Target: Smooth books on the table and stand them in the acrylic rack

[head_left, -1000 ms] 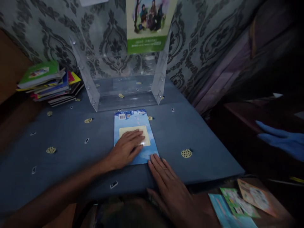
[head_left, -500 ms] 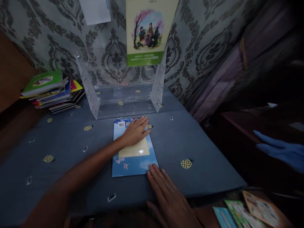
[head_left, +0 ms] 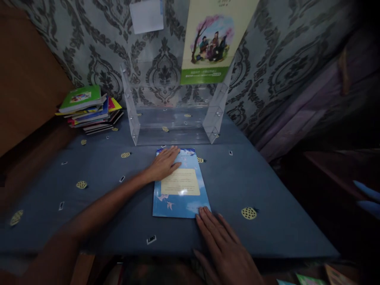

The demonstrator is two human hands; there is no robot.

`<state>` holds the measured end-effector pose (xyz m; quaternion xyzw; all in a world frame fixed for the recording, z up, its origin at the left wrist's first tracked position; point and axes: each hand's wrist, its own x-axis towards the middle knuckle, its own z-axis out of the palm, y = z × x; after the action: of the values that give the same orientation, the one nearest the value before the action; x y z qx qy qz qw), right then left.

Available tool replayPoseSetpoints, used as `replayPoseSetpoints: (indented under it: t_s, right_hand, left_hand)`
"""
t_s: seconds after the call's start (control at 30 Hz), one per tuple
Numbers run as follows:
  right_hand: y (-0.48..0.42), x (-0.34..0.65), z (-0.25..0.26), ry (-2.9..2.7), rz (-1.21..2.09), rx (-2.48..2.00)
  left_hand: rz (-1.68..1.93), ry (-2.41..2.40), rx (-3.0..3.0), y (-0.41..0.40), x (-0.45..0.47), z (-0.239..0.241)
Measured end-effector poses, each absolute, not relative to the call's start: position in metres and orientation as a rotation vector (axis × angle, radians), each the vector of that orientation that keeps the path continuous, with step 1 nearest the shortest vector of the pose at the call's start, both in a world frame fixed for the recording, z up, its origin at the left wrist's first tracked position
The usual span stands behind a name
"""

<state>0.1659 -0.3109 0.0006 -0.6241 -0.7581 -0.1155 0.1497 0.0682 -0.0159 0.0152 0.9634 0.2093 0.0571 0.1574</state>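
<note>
A blue book (head_left: pixel 181 204) with a cream text panel lies flat on the grey-blue tablecloth (head_left: pixel 237 182). My left hand (head_left: pixel 164 163) rests open on its upper left part, palm down, covering that corner. At the lower right corner, the fingertips of my right hand (head_left: pixel 222 241) touch the cover, with the fingers stretched out and the thumb apart. Just behind the book stands a clear acrylic rack (head_left: pixel 175 136). A cream and green book (head_left: pixel 212 75) stands upright at the rack's upper right.
Several books are piled in a stack (head_left: pixel 84 109) at the back left. Patterned wallpaper (head_left: pixel 97 47) and a purple curtain (head_left: pixel 291 111) border the table. Blue finger-like shapes (head_left: pixel 368 198) show at the right edge. More booklets (head_left: pixel 310 279) lie low at the right.
The camera view has shifted, so the scene sits further right. My left hand has slid from the top right to the upper left of the blue book, uncovering the text panel.
</note>
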Motion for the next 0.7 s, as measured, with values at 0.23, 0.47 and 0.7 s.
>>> replayPoseSetpoints:
  t_s: [0.23, 0.47, 0.7]
  right_hand:
    - [-0.276, 0.178, 0.033, -2.176, -0.201, -1.736]
    - [-0.142, 0.188, 0.010, -2.181, -0.164, -1.575]
    - [-0.055, 0.188, -0.026, -2.203, -0.151, -1.456]
  left_hand:
    - [0.289, 0.858, 2.746, -0.015, 0.025, 0.004]
    - [0.393, 0.873, 2.731, -0.018, 0.028, 0.004]
    - [0.387, 0.874, 2.759, -0.016, 0.027, 0.002]
